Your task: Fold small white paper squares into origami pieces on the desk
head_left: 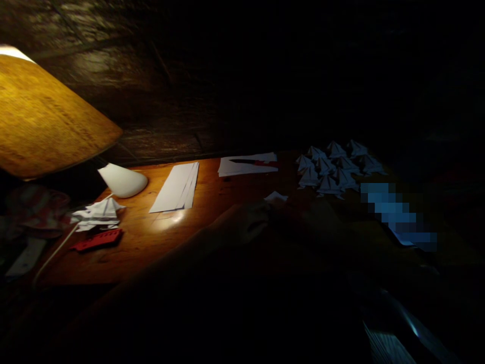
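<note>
A small white folded paper [276,196] shows its pointed top just beyond my hands, above the table. My left hand [250,222] is closed, its fingertips at the paper's left corner. Deep shadow covers my right hand [320,217], to the right of the paper, so its fingers cannot be made out. Behind it stand several folded paper figures [328,167] in close rows. A stack of white paper strips [178,187] lies to the left of my left hand. Farther back, a knife with a dark blade [244,161] rests on more white paper [227,167].
At the left, a lit lamp with a yellowish shade [53,116] rises over its white base [125,181]. Crumpled white paper [99,215] and a red flat object [99,239] lie on the wooden table [151,237]. A bluish glowing, blurred-out object [397,212] is at the right.
</note>
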Demonstrator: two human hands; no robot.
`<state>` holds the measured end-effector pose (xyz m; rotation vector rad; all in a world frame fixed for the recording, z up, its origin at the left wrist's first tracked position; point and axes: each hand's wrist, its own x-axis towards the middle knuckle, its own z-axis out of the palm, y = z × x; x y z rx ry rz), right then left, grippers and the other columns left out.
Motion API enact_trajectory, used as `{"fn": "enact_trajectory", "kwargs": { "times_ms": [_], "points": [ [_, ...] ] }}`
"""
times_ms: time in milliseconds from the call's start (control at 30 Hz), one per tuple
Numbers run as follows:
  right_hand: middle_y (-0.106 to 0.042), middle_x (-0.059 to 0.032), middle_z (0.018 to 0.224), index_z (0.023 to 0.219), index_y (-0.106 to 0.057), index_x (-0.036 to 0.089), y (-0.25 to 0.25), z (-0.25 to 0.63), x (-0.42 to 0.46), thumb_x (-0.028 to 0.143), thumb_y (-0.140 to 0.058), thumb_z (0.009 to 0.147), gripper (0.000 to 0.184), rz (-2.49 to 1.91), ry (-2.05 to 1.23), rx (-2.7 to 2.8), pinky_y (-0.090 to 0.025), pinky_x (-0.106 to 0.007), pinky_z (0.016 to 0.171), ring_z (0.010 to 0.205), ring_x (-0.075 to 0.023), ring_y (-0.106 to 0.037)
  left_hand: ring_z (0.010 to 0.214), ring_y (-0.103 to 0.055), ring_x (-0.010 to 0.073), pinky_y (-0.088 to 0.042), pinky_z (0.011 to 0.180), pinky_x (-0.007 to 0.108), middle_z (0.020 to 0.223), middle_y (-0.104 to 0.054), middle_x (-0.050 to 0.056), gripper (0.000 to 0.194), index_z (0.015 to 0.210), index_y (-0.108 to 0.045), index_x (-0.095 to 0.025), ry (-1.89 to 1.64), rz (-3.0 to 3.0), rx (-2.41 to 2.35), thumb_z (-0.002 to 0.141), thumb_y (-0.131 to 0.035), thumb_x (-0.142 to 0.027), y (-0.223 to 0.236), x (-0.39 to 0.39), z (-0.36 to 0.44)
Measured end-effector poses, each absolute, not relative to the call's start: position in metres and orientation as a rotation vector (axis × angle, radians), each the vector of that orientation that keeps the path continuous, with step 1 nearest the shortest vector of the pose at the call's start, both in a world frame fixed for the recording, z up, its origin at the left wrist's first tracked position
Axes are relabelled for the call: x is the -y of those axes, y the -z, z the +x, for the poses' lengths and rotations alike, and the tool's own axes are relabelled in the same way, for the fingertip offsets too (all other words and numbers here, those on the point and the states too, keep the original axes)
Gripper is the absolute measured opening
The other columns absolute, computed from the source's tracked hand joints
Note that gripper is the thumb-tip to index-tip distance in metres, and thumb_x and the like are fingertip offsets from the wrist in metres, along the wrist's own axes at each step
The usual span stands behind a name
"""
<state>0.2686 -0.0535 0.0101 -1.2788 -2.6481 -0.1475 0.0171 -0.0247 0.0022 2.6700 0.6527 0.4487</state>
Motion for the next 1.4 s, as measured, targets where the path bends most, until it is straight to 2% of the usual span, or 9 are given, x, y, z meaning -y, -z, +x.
{"fn": "enact_trajectory", "kwargs": {
  "times_ms": [133, 367, 500, 600, 733, 967, 1100, 1233, 1400],
  "points": [
    [-0.069, -0.0104, 0.111, 0.111, -0.075, 0.019, -0.014, 0.266, 0.041, 0.024, -0.051, 0.103, 0.026, -1.301, -0.029, 2.648, -0.042, -0.032, 0.075, 0.096, -0.0220, -0.062, 0.114, -0.067, 0.0212, -0.056, 0.098, 0.036, 0.123, -0.069, 0.009, 0.028, 0.124, -0.064, -0.019, -0.483, 2.660, -0.600, 0.101, -0.049, -0.017, 0.000, 0.025, 0.011],
    [-0.065, -0.0109, 0.121, 0.116, -0.073, 0.017, -0.017, 0.265, 0.034, 0.026, -0.051, 0.101, 0.027, -1.261, -0.185, 2.652, -0.042, -0.031, 0.075, 0.098, -0.0219, -0.062, 0.113, -0.066, 0.0239, -0.056, 0.094, 0.038, 0.127, -0.067, 0.009, 0.030, 0.128, -0.060, -0.019, -0.417, 2.607, -0.681, 0.098, -0.056, -0.021, -0.005, 0.030, 0.014],
    [-0.066, -0.0125, 0.119, 0.115, -0.073, 0.013, -0.012, 0.268, 0.035, 0.024, -0.052, 0.100, 0.027, -1.260, -0.151, 2.645, -0.043, -0.033, 0.077, 0.098, -0.0234, -0.062, 0.093, -0.067, 0.0191, -0.054, 0.082, 0.032, 0.101, -0.069, 0.006, 0.007, 0.094, -0.068, -0.017, -0.637, 2.454, -0.936, 0.096, -0.061, -0.018, -0.002, 0.031, 0.034],
    [-0.068, -0.0131, 0.114, 0.107, -0.073, 0.012, -0.011, 0.271, 0.037, 0.024, -0.052, 0.100, 0.026, -1.264, -0.156, 2.630, -0.043, -0.034, 0.077, 0.093, -0.0231, -0.062, 0.085, -0.065, 0.0168, -0.051, 0.075, 0.029, 0.093, -0.065, 0.004, 0.007, 0.081, -0.068, -0.015, -0.719, 2.360, -1.056, 0.086, -0.069, -0.011, 0.000, 0.030, 0.046],
    [-0.070, -0.0109, 0.112, 0.105, -0.074, 0.016, -0.013, 0.273, 0.039, 0.025, -0.059, 0.096, 0.020, -1.246, -0.223, 2.581, -0.043, -0.034, 0.081, 0.097, -0.0239, -0.064, 0.089, -0.066, 0.0165, -0.051, 0.076, 0.028, 0.098, -0.065, 0.004, 0.010, 0.081, -0.071, -0.016, -0.745, 2.301, -1.079, 0.083, -0.070, -0.006, 0.000, 0.031, 0.048],
    [-0.068, -0.0086, 0.114, 0.095, -0.073, 0.018, -0.010, 0.268, 0.032, 0.021, -0.063, 0.089, 0.012, -1.352, -0.435, 2.441, -0.044, -0.032, 0.075, 0.091, -0.0210, -0.063, 0.088, -0.066, 0.0162, -0.051, 0.076, 0.029, 0.096, -0.068, 0.003, 0.005, 0.089, -0.071, -0.017, -0.781, 2.215, -1.124, 0.086, -0.074, -0.015, 0.001, 0.035, 0.047],
    [-0.066, -0.0108, 0.113, 0.104, -0.068, 0.016, -0.009, 0.267, 0.026, 0.018, -0.065, 0.086, 0.019, -1.398, -0.467, 2.426, -0.044, -0.032, 0.076, 0.093, -0.0220, -0.062, 0.091, -0.066, 0.0159, -0.050, 0.081, 0.030, 0.097, -0.068, 0.001, 0.016, 0.094, -0.069, -0.018, -0.757, 2.203, -1.095, 0.082, -0.075, -0.009, -0.002, 0.026, 0.047],
    [-0.064, -0.0103, 0.110, 0.107, -0.061, 0.016, -0.009, 0.269, 0.020, 0.026, -0.068, 0.087, 0.024, -1.427, -0.533, 2.382, -0.042, -0.030, 0.071, 0.088, -0.0209, -0.061, 0.091, -0.064, 0.0163, -0.050, 0.080, 0.029, 0.097, -0.063, 0.001, 0.020, 0.094, -0.070, -0.019, -0.645, 2.251, -1.049, 0.078, -0.077, -0.009, -0.005, 0.011, 0.046],
    [-0.062, -0.0113, 0.112, 0.107, -0.058, 0.015, -0.011, 0.271, 0.016, 0.025, -0.065, 0.091, 0.020, -1.399, -0.538, 2.459, -0.042, -0.029, 0.072, 0.088, -0.0198, -0.059, 0.094, -0.061, 0.0171, -0.050, 0.082, 0.031, 0.099, -0.058, 0.002, 0.009, 0.097, -0.073, -0.022, -0.543, 2.373, -0.898, 0.088, -0.073, -0.020, 0.000, 0.002, 0.039]
  ]
}}
